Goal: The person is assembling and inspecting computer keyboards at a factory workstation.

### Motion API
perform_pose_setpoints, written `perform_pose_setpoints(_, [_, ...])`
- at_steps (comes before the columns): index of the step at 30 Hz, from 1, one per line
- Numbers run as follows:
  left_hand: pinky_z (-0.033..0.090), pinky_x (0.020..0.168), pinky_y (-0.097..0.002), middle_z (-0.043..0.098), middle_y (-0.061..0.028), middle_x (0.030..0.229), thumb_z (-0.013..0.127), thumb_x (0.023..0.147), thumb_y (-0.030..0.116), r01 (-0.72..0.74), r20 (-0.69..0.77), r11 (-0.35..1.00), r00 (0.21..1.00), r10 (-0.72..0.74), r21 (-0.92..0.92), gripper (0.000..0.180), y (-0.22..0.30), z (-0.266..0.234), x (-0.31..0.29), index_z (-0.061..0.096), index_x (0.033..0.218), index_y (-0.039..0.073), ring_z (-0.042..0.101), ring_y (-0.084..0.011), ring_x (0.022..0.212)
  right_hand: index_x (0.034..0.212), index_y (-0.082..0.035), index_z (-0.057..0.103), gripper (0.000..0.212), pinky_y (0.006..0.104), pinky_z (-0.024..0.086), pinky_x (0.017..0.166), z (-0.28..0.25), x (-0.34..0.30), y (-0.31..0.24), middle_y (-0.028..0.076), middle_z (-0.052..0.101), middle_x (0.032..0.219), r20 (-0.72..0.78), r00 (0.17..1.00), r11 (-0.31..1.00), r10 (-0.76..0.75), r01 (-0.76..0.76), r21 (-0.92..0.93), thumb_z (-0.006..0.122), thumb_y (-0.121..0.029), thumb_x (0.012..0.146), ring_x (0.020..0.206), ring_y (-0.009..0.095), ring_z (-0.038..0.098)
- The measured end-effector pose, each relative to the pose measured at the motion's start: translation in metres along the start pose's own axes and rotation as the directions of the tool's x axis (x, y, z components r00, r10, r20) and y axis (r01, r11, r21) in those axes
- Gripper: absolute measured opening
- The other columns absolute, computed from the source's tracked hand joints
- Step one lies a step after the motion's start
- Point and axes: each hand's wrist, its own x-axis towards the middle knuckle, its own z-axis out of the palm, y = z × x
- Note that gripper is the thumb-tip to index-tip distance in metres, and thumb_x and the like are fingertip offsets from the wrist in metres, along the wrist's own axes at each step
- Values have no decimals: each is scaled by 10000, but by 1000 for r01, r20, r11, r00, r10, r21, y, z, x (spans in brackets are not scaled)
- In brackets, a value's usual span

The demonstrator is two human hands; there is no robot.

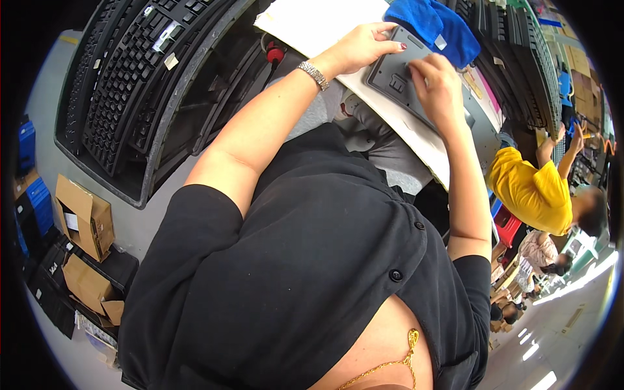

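A dark grey keyboard [393, 83] lies on the white worktop [421, 138], apparently face down, since a plain back with moulded recesses shows. My left hand [367, 49] is at its far left end, the thumb resting on the back and the other fingers over the edge. Over the middle of the keyboard is my right hand [441, 88], its fingers curled and pinched together near the surface. Whatever those fingertips hold, if anything, is hidden. A crumpled blue cloth [432, 29] lies just beyond the keyboard.
Black keyboards stand packed in a large dark bin [151, 175] at left, and more are stacked [520, 71] at far right. A red plug-like part [275, 53] hangs beside the worktop. Cardboard boxes [88, 214] sit at lower left. A person in yellow [530, 188] works at right.
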Motion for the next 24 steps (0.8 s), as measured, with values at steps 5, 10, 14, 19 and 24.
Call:
perform_pose_setpoints(5, [496,657,-165,768,-104,1060,722,966,124,-43,11,999,999,43,-7,600,-3,-1,0,498,1497,-43,666,-76,827,960,-16,753,102,351,536,744,1,-5,-9,83,617,922,21,996,997,-82,82,10,710,-73,887,819,262,634])
perform_pose_setpoints(10, [480,636,-160,762,-92,1036,736,959,129,-20,7,998,1000,20,-55,606,1,2,0,505,1491,-45,650,-66,808,962,-14,762,112,356,538,746,2,3,-5,85,628,920,-2,1000,1000,-2,2,20,715,-84,888,803,267,636])
perform_pose_setpoints(14, [470,627,-153,756,-83,1021,745,953,131,-55,-17,998,998,55,2,605,-7,0,3,513,1483,-47,644,-61,805,955,-15,764,111,361,540,750,-3,3,-6,85,635,920,24,999,997,32,-34,69,718,-89,887,804,271,640])
perform_pose_setpoints(19, [462,620,-148,750,-79,1011,746,951,127,-84,-14,995,996,85,46,599,-6,0,1,518,1477,-50,641,-57,805,943,-16,763,105,366,542,757,-3,1,-10,86,640,920,44,999,999,-1,0,35,718,-88,883,811,277,646])
perform_pose_setpoints(24, [473,627,-155,752,-85,1019,740,954,120,-33,4,999,999,33,-29,595,0,1,-1,516,1476,-55,648,-63,812,940,-15,760,100,368,545,763,-1,5,-3,88,637,917,23,999,999,40,-41,26,711,-82,882,816,283,650])
